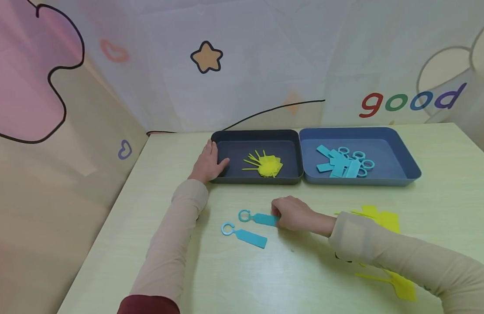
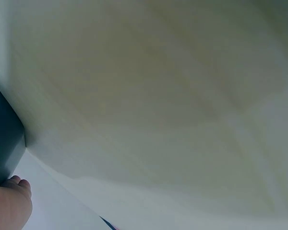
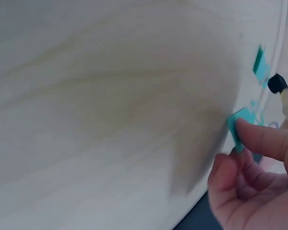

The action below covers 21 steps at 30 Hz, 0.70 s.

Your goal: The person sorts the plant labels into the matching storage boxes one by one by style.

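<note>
My right hand (image 1: 294,213) pinches the wide end of a teal ring tag (image 1: 263,219) between thumb and fingers, low over the table. In the right wrist view the thumb lies across that teal tag (image 3: 241,122). Just nearer to me, a second teal ring tag (image 1: 250,238) lies flat. My left hand (image 1: 205,163) rests at the left wall of a black tray (image 1: 261,179), fingers along the side and thumb over the rim. Several yellow pointed tags (image 1: 269,165) are heaped in that tray. Beside it, a blue tray (image 1: 395,152) holds several teal ring tags (image 1: 340,163).
Yellow tags (image 1: 389,220) lie on the table to the right, partly hidden by my right sleeve (image 1: 399,248). Another yellow tag (image 1: 403,288) lies nearer the front. A printed cloth (image 1: 257,78) hangs behind the trays and along the left side.
</note>
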Each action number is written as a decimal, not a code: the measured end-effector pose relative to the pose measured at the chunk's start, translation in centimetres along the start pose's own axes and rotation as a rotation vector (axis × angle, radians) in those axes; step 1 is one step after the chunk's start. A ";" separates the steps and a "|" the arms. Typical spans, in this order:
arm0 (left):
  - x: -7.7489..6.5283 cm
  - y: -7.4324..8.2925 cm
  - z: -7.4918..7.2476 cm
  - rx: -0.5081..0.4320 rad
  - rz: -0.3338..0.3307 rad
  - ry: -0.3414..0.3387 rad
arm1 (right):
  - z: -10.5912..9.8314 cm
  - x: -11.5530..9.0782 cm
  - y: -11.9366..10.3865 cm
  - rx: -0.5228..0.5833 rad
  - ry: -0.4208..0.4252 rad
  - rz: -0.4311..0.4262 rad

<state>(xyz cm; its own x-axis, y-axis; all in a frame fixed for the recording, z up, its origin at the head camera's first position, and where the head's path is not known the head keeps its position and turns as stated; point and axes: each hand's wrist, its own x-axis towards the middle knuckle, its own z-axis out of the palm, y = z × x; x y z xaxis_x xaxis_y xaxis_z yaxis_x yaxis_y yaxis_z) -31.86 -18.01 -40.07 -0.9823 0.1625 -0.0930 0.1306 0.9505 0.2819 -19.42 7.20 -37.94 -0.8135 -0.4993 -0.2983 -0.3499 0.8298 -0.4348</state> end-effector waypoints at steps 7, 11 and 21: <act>0.0 -0.1 0.1 0.008 -0.009 -0.011 | -2.6 -0.1 1.5 0.253 -0.050 -0.085; 0.0 -0.1 0.2 0.017 -0.005 -0.008 | -5.3 -0.3 3.0 0.430 -0.032 -0.039; 0.1 -0.2 0.3 0.010 0.002 -0.005 | -12.3 -1.2 10.9 0.584 0.293 0.224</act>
<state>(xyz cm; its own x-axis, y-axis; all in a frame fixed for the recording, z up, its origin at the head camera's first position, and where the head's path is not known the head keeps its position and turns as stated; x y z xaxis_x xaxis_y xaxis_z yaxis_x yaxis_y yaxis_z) -31.92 -18.09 -40.38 -0.9813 0.1661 -0.0969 0.1343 0.9527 0.2727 -27.98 19.97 -31.86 -0.9576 -0.1758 -0.2281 0.0817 0.5936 -0.8006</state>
